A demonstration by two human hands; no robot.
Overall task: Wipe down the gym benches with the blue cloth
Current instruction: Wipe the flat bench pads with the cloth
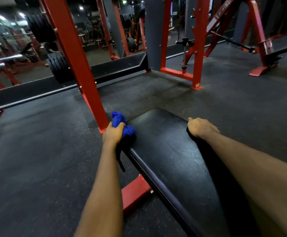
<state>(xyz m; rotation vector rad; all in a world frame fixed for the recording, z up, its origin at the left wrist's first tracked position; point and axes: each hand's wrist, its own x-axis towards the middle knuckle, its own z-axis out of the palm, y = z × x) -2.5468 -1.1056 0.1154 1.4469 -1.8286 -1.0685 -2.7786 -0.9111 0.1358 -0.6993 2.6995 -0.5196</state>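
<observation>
Floor: dark speckled rubber floor point(36, 142) under red steel rack uprights point(74, 53), with black weight plates point(57, 65) behind.
Bench: black padded bench point(163, 151) runs away from the camera on a red steel foot point(136, 192).
Hidden: right fingertips drop out of sight over the bench's right edge; the background is blurred.
Left hand point(113, 133): fingers curled round the bunched blue cloth point(118, 118), at the bench's left edge near its far end.
Right hand point(201, 128): palm down, gripping the opposite edge.

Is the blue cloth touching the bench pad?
Touching. Head view: the blue cloth, gripped in the left hand, sits against the bench pad at its left edge.
</observation>
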